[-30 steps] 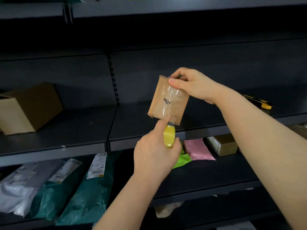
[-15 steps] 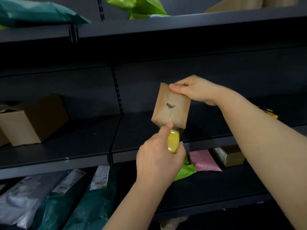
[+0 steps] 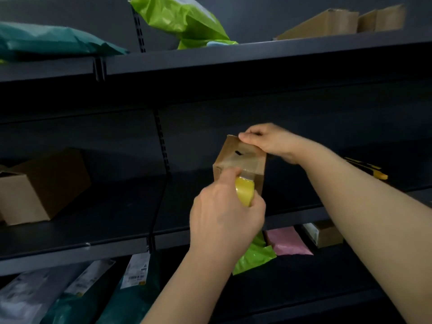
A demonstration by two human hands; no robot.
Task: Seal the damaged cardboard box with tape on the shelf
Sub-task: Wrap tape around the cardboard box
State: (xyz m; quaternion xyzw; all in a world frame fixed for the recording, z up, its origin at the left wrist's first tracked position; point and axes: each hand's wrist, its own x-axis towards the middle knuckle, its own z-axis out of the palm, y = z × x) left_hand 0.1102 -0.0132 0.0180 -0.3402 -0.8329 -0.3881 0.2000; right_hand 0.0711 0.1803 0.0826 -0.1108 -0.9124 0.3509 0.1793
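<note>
- a bigger carton (image 3: 42, 185) lies well to the left on the shelf (image 3: 117, 213), apart from the work.
- left hand (image 3: 224, 218): its grip is closed round the yellow tape (image 3: 245, 191), with one finger stretched up and pressing on the box's front face just above the roll.
- the box (image 3: 240, 160) is small and held upright in front of the middle shelf, between the two hands. whether its base touches the board i cannot tell.
- a clear strip (image 3: 250, 160) runs from the roll up the front face, near a dark tear (image 3: 238, 152) close to the top. whether it covers the tear i cannot tell.
- right hand (image 3: 268, 142): its grip pinches the box's top edge, thumb in front and fingers curled behind.
- a yellow-and-black tool (image 3: 371, 170), perhaps a cutter, lies far right on the shelf, out of easy reach.
- risks, as i judge them:
  - the box is light and pinched only at the top, so a hard pull on the roll could twist it or tug it free.
  - if the pressing finger lifts early, the strip may peel back or wrinkle and leave the tear open.
  - slack tape may fold and stick to itself.
  - with both hands busy and the tool far off, the strip may tear raggedly.
</note>
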